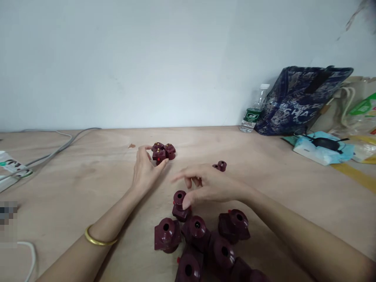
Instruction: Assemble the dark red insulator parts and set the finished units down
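While left hand (pixel 147 168) straddles front maroon part (pixel 159 154) of far cluster (pixel 170 151) on bench (pixel 88 176), pinch unclear, right hand (pixel 210 182) hangs, grip spread, by nearer maroon part (pixel 179 211); low sweep could topple crowded neighbours (pixel 196 232).

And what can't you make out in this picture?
In the head view:
Maroon pair: partly hidden by the right hand.
Nearest maroon parts: cut off by the bottom edge.
White package: cut off by the left edge.
Dark thing at left: pixelated.
Contact between left hand and maroon cluster: too small to tell.
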The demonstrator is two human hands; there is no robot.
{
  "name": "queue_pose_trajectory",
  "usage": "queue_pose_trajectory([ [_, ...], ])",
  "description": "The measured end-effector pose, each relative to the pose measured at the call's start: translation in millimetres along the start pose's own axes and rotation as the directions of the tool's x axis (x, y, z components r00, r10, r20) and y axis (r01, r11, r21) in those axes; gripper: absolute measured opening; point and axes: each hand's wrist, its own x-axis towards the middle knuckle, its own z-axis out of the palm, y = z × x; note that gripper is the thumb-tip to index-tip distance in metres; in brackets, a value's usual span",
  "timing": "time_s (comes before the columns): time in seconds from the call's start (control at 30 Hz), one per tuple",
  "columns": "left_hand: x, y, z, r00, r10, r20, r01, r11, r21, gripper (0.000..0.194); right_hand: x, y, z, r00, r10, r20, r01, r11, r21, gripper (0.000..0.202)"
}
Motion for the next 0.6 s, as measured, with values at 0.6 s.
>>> queue_pose_trajectory([
  [0.6,-31.9,36.7,0.6,0.847,0.385,0.367,-0.331,0.922,-0.202,0.034,-8.5,16.2,-16.2,0.912,-0.008,-0.411,-0.092,0.971,-0.221,0.010],
])
